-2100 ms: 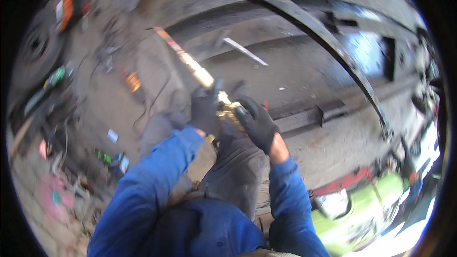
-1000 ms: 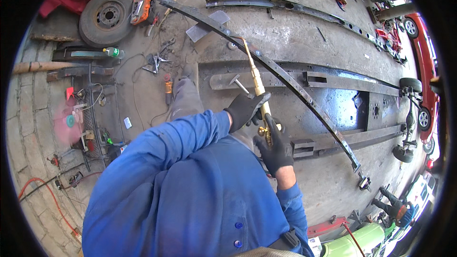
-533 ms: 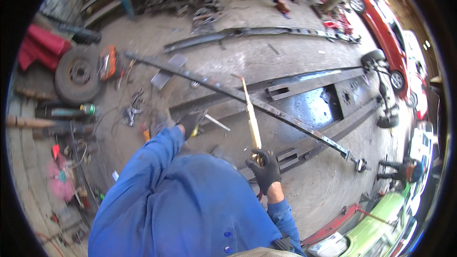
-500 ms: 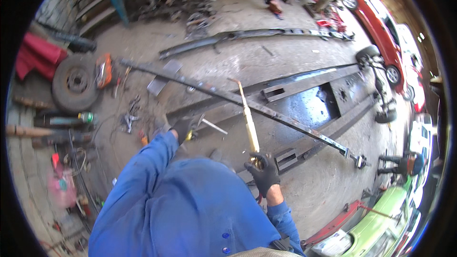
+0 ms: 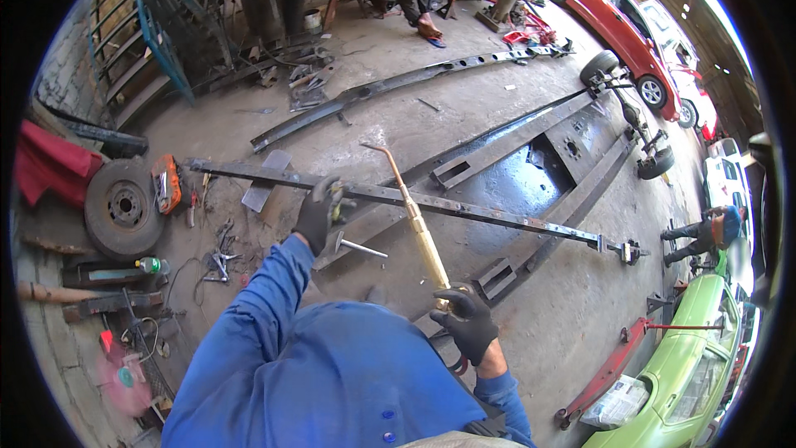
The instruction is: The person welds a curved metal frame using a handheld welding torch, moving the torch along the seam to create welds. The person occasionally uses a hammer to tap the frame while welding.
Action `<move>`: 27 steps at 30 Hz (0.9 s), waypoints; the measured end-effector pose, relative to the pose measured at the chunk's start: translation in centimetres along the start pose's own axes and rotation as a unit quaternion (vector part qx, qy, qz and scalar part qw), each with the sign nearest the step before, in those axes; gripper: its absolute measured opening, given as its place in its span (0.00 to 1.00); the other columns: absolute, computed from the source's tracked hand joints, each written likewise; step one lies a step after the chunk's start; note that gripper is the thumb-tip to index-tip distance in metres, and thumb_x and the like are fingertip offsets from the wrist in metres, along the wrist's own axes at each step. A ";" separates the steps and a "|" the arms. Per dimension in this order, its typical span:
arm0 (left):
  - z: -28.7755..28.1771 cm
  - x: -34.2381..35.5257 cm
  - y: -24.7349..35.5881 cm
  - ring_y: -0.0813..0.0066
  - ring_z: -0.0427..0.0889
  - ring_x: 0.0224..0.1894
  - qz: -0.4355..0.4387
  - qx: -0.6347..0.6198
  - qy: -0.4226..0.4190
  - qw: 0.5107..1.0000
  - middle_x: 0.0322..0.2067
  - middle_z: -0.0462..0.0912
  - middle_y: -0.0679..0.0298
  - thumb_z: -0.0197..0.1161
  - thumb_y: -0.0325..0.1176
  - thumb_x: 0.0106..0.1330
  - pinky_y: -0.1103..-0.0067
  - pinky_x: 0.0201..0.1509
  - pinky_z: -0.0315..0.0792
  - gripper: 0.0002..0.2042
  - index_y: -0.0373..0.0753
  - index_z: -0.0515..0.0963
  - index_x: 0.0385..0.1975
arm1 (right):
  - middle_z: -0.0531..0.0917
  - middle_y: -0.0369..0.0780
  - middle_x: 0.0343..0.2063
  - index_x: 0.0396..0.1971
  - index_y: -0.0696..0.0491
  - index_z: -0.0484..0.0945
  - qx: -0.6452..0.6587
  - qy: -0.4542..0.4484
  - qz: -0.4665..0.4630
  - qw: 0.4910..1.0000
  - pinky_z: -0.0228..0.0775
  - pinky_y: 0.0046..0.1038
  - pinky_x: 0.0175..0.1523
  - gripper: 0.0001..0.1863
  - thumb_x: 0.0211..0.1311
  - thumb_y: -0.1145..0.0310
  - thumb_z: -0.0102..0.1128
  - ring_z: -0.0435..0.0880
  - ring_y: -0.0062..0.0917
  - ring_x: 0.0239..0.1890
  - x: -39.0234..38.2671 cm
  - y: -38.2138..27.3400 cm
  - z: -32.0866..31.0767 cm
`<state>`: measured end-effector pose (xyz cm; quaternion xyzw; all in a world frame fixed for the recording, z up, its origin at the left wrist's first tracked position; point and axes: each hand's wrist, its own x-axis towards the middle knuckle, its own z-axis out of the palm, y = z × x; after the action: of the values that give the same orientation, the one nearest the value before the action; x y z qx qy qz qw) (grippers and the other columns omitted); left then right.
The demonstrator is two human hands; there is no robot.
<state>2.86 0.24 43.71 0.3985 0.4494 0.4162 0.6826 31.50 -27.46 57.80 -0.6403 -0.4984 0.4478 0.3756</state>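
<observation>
Blue long-sleeved work shirt, buttons down front; dark gloves on both hands.

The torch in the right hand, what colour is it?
Brass-gold torch, with a coppery bent tip, shown best in the head view.

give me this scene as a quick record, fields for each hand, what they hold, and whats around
setting: workshop yard with a concrete floor
left hand: gloved, held above the long steel bar, gripping something small I cannot make out
right hand: gloved, shut on the brass cutting torch, tip pointing up and away
below the hands: dark vehicle chassis frame
left side: spare wheel, orange tool, green bottle
right side: red car, green car
</observation>
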 end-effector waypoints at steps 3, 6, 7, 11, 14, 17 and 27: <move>2.1 -0.1 2.2 0.73 0.92 0.43 0.022 0.036 -0.006 0.999 0.51 0.91 0.59 0.60 0.38 0.84 0.76 0.37 0.81 0.18 0.40 0.76 0.68 | 0.85 0.37 0.49 0.55 0.54 0.88 0.049 0.003 0.035 0.998 0.78 0.30 0.61 0.20 0.62 0.74 0.80 0.85 0.25 0.55 -0.5 -0.3 0.0; 2.7 -0.1 2.8 0.73 0.91 0.42 0.002 0.016 -0.013 1.000 0.48 0.92 0.57 0.59 0.38 0.84 0.77 0.37 0.81 0.16 0.36 0.79 0.62 | 0.84 0.38 0.52 0.55 0.54 0.88 0.088 -0.009 0.080 0.993 0.77 0.28 0.61 0.18 0.65 0.75 0.77 0.85 0.25 0.56 -0.8 -0.5 0.0; 2.5 0.0 2.9 0.69 0.91 0.43 -0.004 0.018 -0.027 0.999 0.48 0.89 0.59 0.59 0.39 0.85 0.76 0.41 0.83 0.14 0.37 0.78 0.60 | 0.85 0.38 0.52 0.56 0.54 0.88 0.075 -0.019 0.040 0.996 0.78 0.27 0.58 0.17 0.68 0.73 0.74 0.85 0.24 0.53 -1.0 -0.6 -0.2; 1.7 0.0 2.1 0.70 0.90 0.42 -0.005 -0.071 -0.056 0.996 0.47 0.89 0.59 0.60 0.44 0.85 0.73 0.46 0.87 0.18 0.38 0.77 0.62 | 0.86 0.36 0.49 0.58 0.54 0.88 0.099 -0.052 0.111 0.988 0.78 0.27 0.53 0.19 0.73 0.63 0.75 0.83 0.20 0.46 -1.4 -0.9 -0.4; 0.4 -0.4 2.0 0.71 0.89 0.39 -0.027 -0.049 -0.037 0.998 0.44 0.88 0.62 0.58 0.45 0.86 0.73 0.45 0.86 0.18 0.39 0.76 0.63 | 0.86 0.36 0.49 0.59 0.54 0.88 0.068 -0.057 0.075 0.993 0.78 0.26 0.54 0.23 0.73 0.56 0.76 0.83 0.20 0.47 -1.4 -1.0 -0.4; -0.6 -0.5 2.1 0.72 0.87 0.35 -0.076 -0.107 -0.032 0.991 0.35 0.85 0.66 0.57 0.49 0.87 0.70 0.45 0.85 0.18 0.41 0.80 0.57 | 0.85 0.37 0.48 0.60 0.54 0.88 0.063 -0.067 0.083 0.992 0.78 0.27 0.53 0.24 0.73 0.53 0.75 0.83 0.21 0.46 -1.5 -0.9 -0.6; -1.6 0.1 0.6 0.68 0.83 0.28 -0.086 -0.157 0.029 0.984 0.30 0.83 0.64 0.58 0.57 0.84 0.68 0.38 0.83 0.21 0.43 0.81 0.45 | 0.81 0.34 0.50 0.60 0.57 0.87 0.031 -0.118 0.053 0.991 0.74 0.20 0.36 0.28 0.75 0.48 0.72 0.77 0.14 0.34 -0.7 -0.1 -1.3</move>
<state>1.22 0.84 43.82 0.2346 0.4305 0.4328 0.7565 32.62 -28.21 58.42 -0.5969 -0.4903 0.5546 0.3093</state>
